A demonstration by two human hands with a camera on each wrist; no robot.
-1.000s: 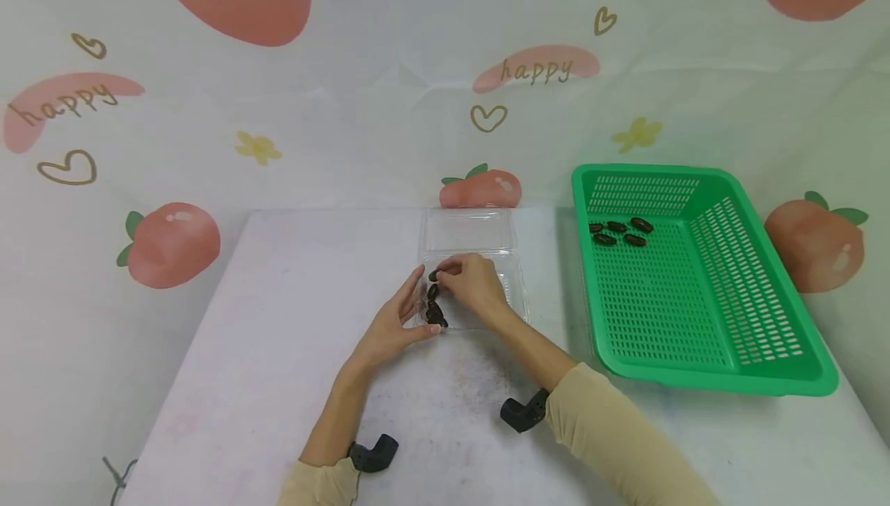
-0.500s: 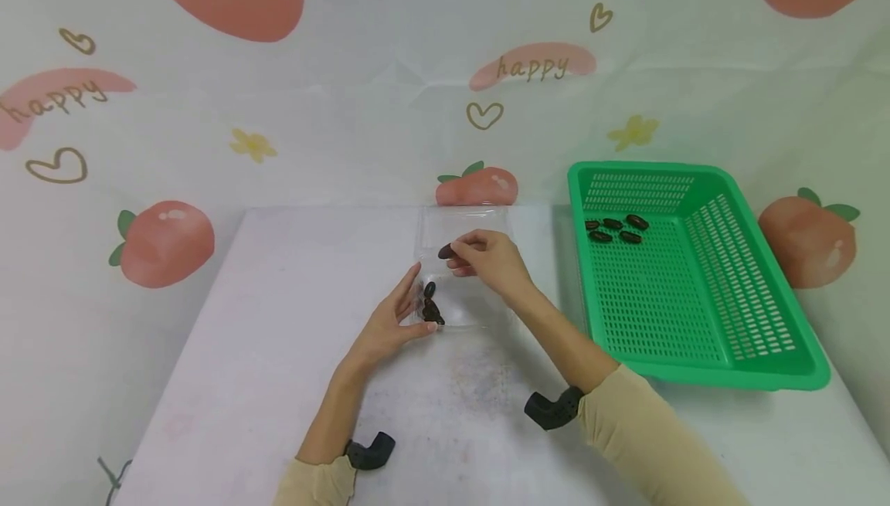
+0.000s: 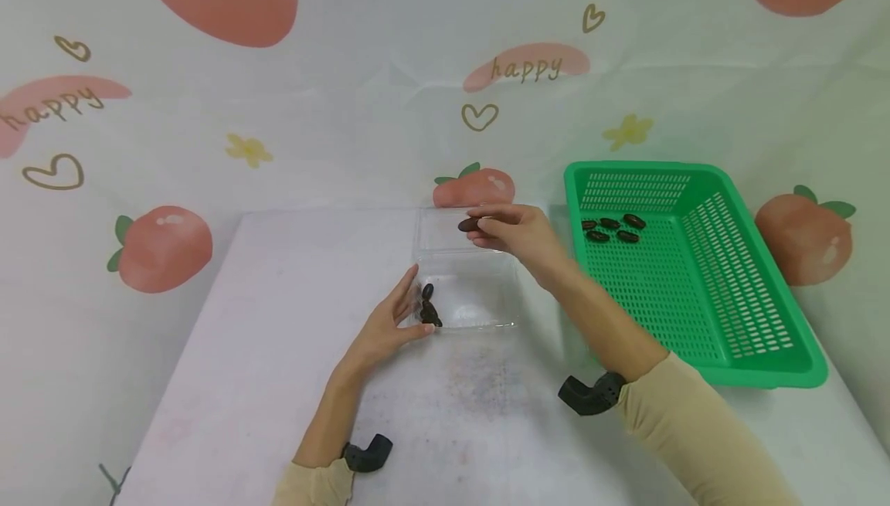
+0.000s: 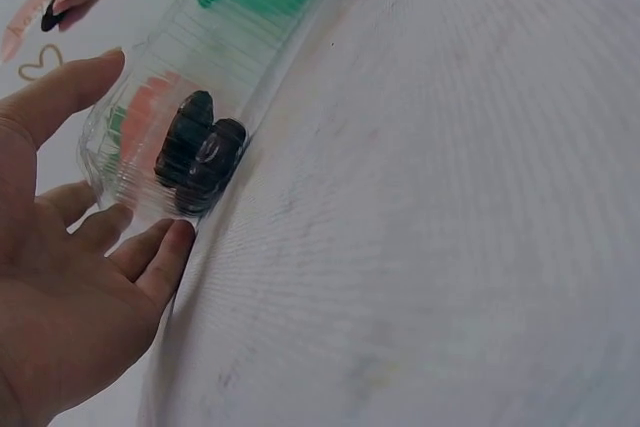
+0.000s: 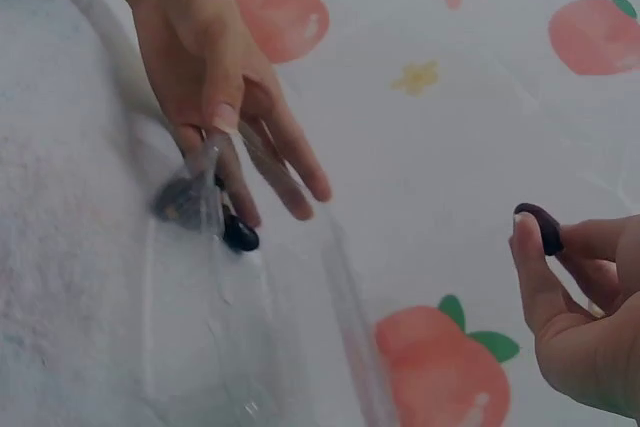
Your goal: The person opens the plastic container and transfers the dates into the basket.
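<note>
In the head view my right hand (image 3: 521, 239) pinches a dark brown date (image 3: 469, 224) between thumb and fingertips. It holds the date above the raised lid (image 3: 441, 237) of a clear plastic box (image 3: 480, 328). My left hand (image 3: 385, 328) rests spread at the box's left side, thumb near the front corner and fingers fairly straight. Several more dates (image 3: 429, 311) lie along the left wall inside the box. The left wrist view shows two dates (image 4: 208, 152) through the clear wall, close to the fingers. In the right wrist view, the pinched date (image 5: 540, 227) is held apart from the box.
A green plastic basket (image 3: 765, 313) stands on the right of the table, with several dates (image 3: 628, 236) in its far left corner. The white table (image 3: 299, 282) meets a printed backdrop cloth (image 3: 348, 120) at the rear. Each wrist wears a black device (image 3: 591, 394).
My right hand has lifted a date out of the box and moved up and to the right with it, over the lid. The left hand has stayed at the box's side.
</note>
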